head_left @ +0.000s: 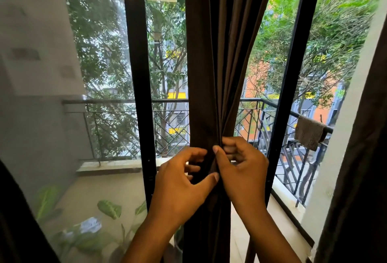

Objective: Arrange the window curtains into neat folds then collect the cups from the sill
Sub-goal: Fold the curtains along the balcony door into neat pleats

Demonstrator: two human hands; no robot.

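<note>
Both hands [182,181] [240,170] pinch the brown curtain [211,63]; gathered folds hide their fingertips.

Dark brown fabric curtain [209,63] cut off top and bottom; left hand [180,181] fingertips tucked behind folds; sill unseen.

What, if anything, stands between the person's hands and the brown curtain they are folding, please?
Nothing visible does. The right hand already pinches the gathered folds of the curtain, and the left hand grips it from the other side.
</note>
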